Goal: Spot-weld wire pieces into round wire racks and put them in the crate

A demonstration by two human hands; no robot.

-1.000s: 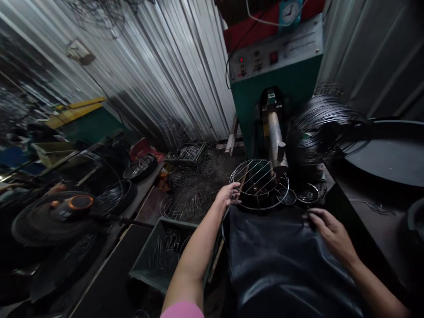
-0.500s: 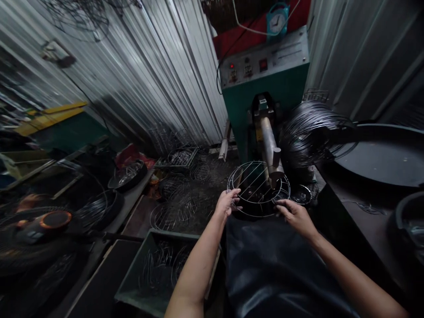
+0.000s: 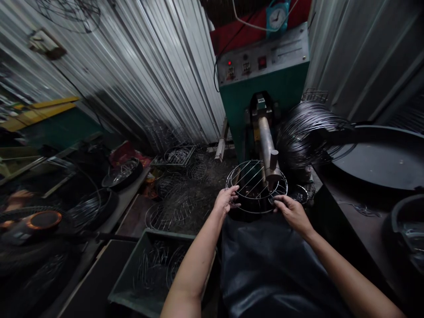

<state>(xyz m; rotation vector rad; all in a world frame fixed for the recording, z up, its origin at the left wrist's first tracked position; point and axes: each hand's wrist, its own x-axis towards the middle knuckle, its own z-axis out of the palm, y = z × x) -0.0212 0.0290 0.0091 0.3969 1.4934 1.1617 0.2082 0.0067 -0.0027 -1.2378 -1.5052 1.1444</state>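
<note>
A round wire rack (image 3: 253, 179), with two rings and several parallel cross wires, is held below the electrode tip (image 3: 274, 176) of a green welding machine (image 3: 265, 79). My left hand (image 3: 227, 200) grips its left rim, thumb above and fingers underneath. At the near right edge my right hand (image 3: 292, 213) is closed in a pinch at the rim. Whether a small separate wire is also between those fingertips is too fine to tell. The machine's metal arm (image 3: 266, 137) reaches over the rack's right part, hiding some of it. A dark apron (image 3: 261, 265) covers my lap.
Coiled wire (image 3: 311, 132) hangs right of the machine, beside a large shallow pan (image 3: 380, 154). A green bin (image 3: 129, 278) with bent wire pieces stands at my left. Wire rings (image 3: 180, 194) lie on the floor behind it. A dark tub (image 3: 397, 229) sits far right.
The whole view has shifted slightly, so most things sit a little further left. Both hands keep their hold, and the rack stays under the electrode tip.
</note>
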